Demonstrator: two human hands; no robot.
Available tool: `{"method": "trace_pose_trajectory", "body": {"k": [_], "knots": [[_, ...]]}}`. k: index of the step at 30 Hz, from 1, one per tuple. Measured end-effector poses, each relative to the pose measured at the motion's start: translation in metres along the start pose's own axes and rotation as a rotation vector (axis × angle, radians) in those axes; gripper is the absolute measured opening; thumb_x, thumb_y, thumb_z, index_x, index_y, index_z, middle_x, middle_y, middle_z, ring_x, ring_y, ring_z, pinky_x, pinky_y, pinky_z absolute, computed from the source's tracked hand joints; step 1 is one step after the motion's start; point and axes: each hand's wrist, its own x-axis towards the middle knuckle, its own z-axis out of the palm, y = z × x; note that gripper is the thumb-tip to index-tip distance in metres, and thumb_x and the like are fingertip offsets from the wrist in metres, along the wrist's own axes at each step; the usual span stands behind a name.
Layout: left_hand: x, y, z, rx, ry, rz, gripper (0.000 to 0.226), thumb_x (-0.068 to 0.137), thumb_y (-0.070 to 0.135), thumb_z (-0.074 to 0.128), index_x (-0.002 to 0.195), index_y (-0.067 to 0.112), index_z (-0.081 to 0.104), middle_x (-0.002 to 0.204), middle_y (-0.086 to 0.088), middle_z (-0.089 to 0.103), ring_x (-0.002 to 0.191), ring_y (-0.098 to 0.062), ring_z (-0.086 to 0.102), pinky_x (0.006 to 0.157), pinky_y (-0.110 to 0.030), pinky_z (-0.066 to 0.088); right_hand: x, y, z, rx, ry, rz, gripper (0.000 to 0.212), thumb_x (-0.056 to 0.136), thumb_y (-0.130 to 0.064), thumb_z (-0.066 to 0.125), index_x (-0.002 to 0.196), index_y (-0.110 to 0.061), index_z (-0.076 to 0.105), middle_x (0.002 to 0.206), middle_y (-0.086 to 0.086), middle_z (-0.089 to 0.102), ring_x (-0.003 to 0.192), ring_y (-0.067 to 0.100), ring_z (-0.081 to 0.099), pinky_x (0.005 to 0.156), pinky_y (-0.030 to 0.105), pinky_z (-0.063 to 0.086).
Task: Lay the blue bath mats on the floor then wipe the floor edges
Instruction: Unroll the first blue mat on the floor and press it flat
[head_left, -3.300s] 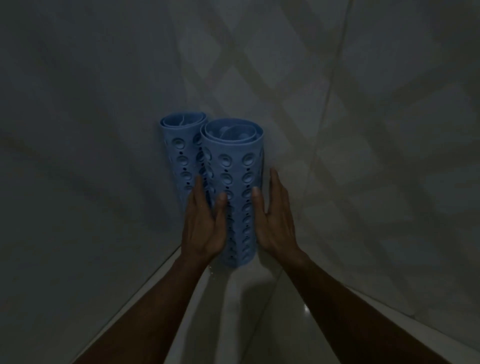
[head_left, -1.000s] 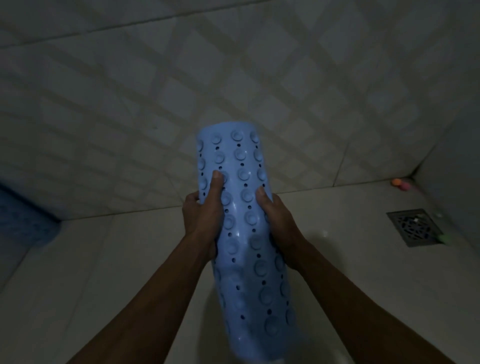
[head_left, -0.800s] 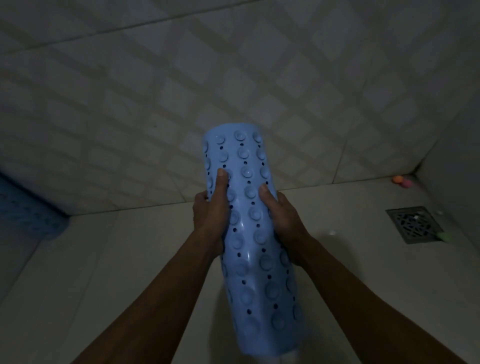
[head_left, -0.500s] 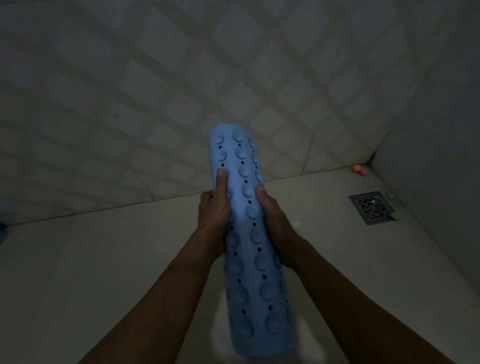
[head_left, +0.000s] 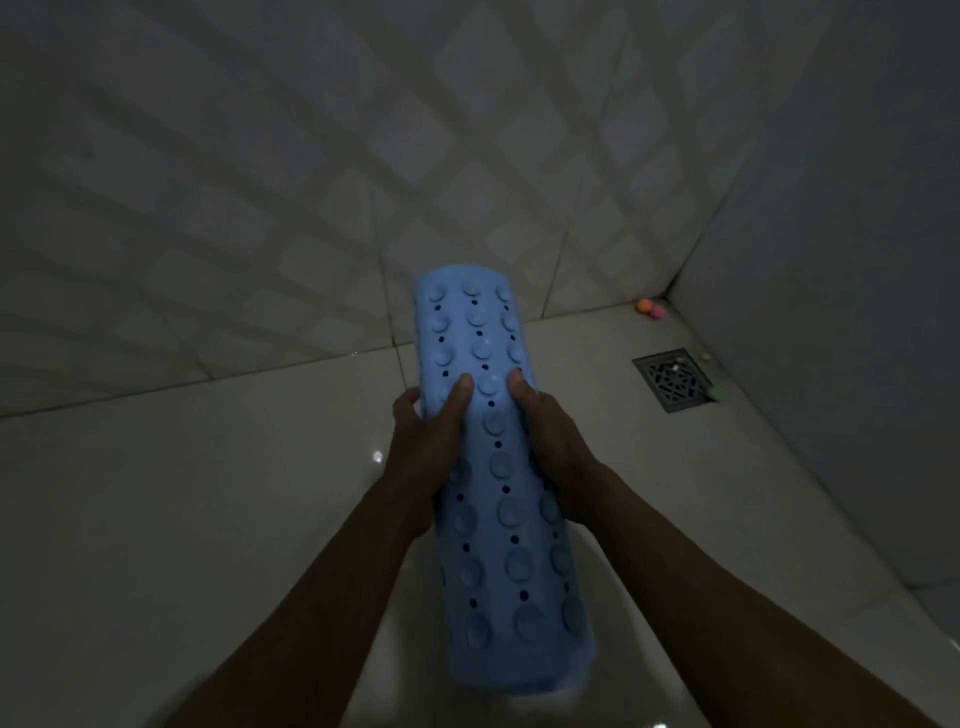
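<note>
A rolled blue bath mat (head_left: 498, 530), studded with suction cups and small holes, is held in front of me above the pale tiled floor (head_left: 182, 493), its far end pointing toward the wall. My left hand (head_left: 426, 441) grips its left side, thumb lying on top. My right hand (head_left: 550, 441) grips the right side, fingers curled underneath and hidden. The second mat is out of view.
A square metal floor drain (head_left: 672, 379) sits at the right near the wall corner. Small orange and pink objects (head_left: 650, 308) lie in the far corner, a green one (head_left: 718, 394) beside the drain. Tiled walls close the floor at the back and right.
I lifted one rolled mat out of the left corner, leaving the other behind, and turned right with it. Over the last second the view kept swinging right; both hands hold their grip.
</note>
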Motion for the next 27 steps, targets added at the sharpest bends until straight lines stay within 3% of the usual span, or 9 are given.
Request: {"method": "trace_pose_trajectory", "body": {"k": [4, 8, 13, 17, 20, 21, 24, 27], "knots": [[0.009, -0.027, 0.024, 0.034, 0.089, -0.014, 0.077, 0.082, 0.051, 0.075, 0.135, 0.020, 0.028, 0.118, -0.002, 0.058, 0.100, -0.019, 0.066, 0.084, -0.039, 0.059, 0.008, 0.016, -0.029, -0.028, -0.003, 0.043, 0.069, 0.087, -0.068, 0.056, 0.127, -0.012, 0.066, 0.116, 0.010, 0.073, 0.105, 0.027, 0.071, 0.093, 0.046, 0.056], [0.012, -0.051, 0.046, 0.010, 0.094, -0.009, 0.067, 0.084, 0.047, 0.075, 0.131, 0.022, 0.033, 0.114, 0.000, 0.059, 0.096, -0.017, 0.067, 0.076, -0.034, 0.060, 0.020, 0.031, -0.056, -0.045, -0.020, 0.092, 0.081, 0.074, -0.076, 0.062, 0.124, -0.012, 0.068, 0.114, 0.010, 0.074, 0.103, 0.028, 0.072, 0.094, 0.048, 0.056], [0.009, -0.078, 0.069, -0.021, 0.185, 0.011, 0.064, 0.085, 0.049, 0.073, 0.131, 0.022, 0.038, 0.112, 0.001, 0.063, 0.099, -0.018, 0.068, 0.080, -0.036, 0.060, 0.032, 0.048, -0.075, -0.076, -0.071, 0.157, 0.094, 0.062, -0.085, 0.066, 0.125, -0.014, 0.067, 0.114, 0.010, 0.074, 0.103, 0.029, 0.072, 0.094, 0.048, 0.055], [0.017, -0.093, 0.086, 0.043, 0.274, 0.013, 0.048, 0.087, 0.052, 0.070, 0.120, 0.021, 0.054, 0.107, -0.001, 0.068, 0.095, -0.018, 0.070, 0.080, -0.035, 0.060, 0.043, 0.059, -0.088, -0.094, 0.014, 0.240, 0.107, 0.055, -0.093, 0.062, 0.131, -0.018, 0.062, 0.117, 0.006, 0.071, 0.099, 0.026, 0.072, 0.089, 0.045, 0.058], [0.030, -0.098, 0.096, 0.117, 0.291, 0.010, 0.066, 0.087, 0.058, 0.066, 0.136, 0.017, 0.049, 0.118, -0.006, 0.067, 0.100, -0.021, 0.069, 0.087, -0.039, 0.059, 0.058, 0.070, -0.097, -0.080, 0.026, 0.268, 0.113, 0.052, -0.096, 0.060, 0.138, -0.023, 0.054, 0.128, 0.005, 0.065, 0.104, 0.025, 0.068, 0.090, 0.044, 0.057], [0.033, -0.099, 0.099, 0.146, 0.292, 0.004, 0.064, 0.089, 0.058, 0.064, 0.136, 0.017, 0.048, 0.118, -0.007, 0.066, 0.100, -0.020, 0.069, 0.086, -0.037, 0.059, 0.061, 0.072, -0.097, -0.082, 0.028, 0.264, 0.111, 0.053, -0.096, 0.059, 0.139, -0.024, 0.054, 0.128, 0.004, 0.065, 0.105, 0.024, 0.068, 0.092, 0.044, 0.057], [0.043, -0.104, 0.101, 0.201, 0.282, 0.010, 0.029, 0.099, 0.047, 0.052, 0.106, 0.019, 0.055, 0.095, 0.002, 0.064, 0.077, -0.006, 0.068, 0.063, -0.020, 0.057, 0.071, 0.078, -0.095, -0.157, 0.055, 0.255, 0.112, 0.055, -0.095, 0.051, 0.139, -0.022, 0.053, 0.130, 0.007, 0.063, 0.107, 0.027, 0.065, 0.096, 0.045, 0.054], [0.051, -0.106, 0.099, 0.259, 0.272, -0.008, 0.036, 0.102, 0.049, 0.046, 0.117, 0.017, 0.056, 0.102, 0.002, 0.063, 0.081, -0.008, 0.063, 0.063, -0.018, 0.055, 0.079, 0.083, -0.093, -0.291, 0.116, 0.293, 0.117, 0.054, -0.096, 0.039, 0.144, -0.020, 0.046, 0.138, 0.012, 0.054, 0.118, 0.033, 0.056, 0.102, 0.049, 0.047]]}}
